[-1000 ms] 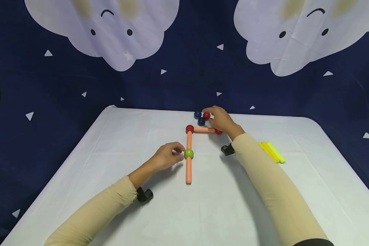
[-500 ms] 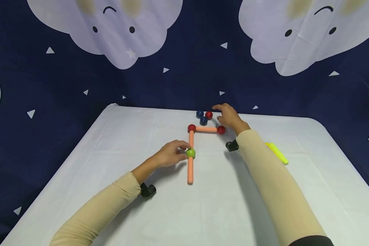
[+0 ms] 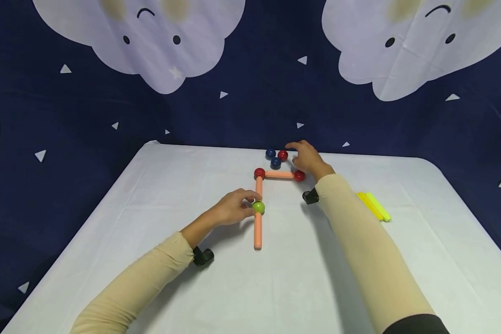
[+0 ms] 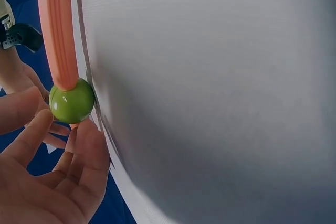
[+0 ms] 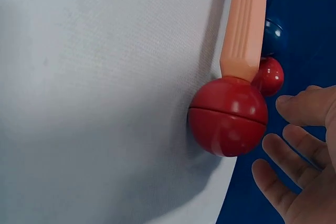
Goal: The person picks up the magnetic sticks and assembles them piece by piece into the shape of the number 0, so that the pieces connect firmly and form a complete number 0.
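Note:
A stick-and-ball figure lies on the white tabletop. An orange stick points toward me, joined to a green ball. Beyond it another orange stick reaches a red ball. From there a third orange stick runs rightward to a second red ball. My left hand holds the green ball lightly, its thumb and fingertips around the ball's left and far sides. At the back, my right hand hovers with loosely spread fingers and nothing in them, beside the loose red ball.
Two dark blue balls sit next to the loose red ball near the table's back edge. Yellow sticks lie to the right, partly behind the right sleeve. A navy cloth with cloud prints hangs behind the table.
My left hand has moved right, from beside the green ball onto it. My right hand has drawn back rightward from the loose red ball, uncovering the red ball at the horizontal stick's end.

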`<move>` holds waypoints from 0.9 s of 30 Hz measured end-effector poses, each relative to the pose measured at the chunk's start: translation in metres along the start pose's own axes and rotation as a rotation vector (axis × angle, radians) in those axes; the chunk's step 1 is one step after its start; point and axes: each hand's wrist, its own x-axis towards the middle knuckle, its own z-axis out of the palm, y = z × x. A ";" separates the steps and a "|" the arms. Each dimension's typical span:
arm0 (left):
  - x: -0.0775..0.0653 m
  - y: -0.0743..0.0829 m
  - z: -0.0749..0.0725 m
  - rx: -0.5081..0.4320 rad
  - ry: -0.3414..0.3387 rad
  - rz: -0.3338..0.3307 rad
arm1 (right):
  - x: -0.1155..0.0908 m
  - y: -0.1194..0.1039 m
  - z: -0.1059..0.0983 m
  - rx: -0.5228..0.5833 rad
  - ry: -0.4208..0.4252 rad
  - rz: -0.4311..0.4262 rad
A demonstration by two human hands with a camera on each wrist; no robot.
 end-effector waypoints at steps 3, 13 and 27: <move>0.003 0.000 0.000 0.013 -0.012 0.023 | 0.001 0.000 0.000 -0.013 -0.009 0.005; 0.004 -0.004 0.006 -0.062 -0.008 0.008 | 0.007 -0.003 0.012 -0.012 -0.089 0.012; 0.012 0.003 0.000 -0.109 -0.018 -0.069 | 0.003 0.004 0.008 0.028 -0.021 0.051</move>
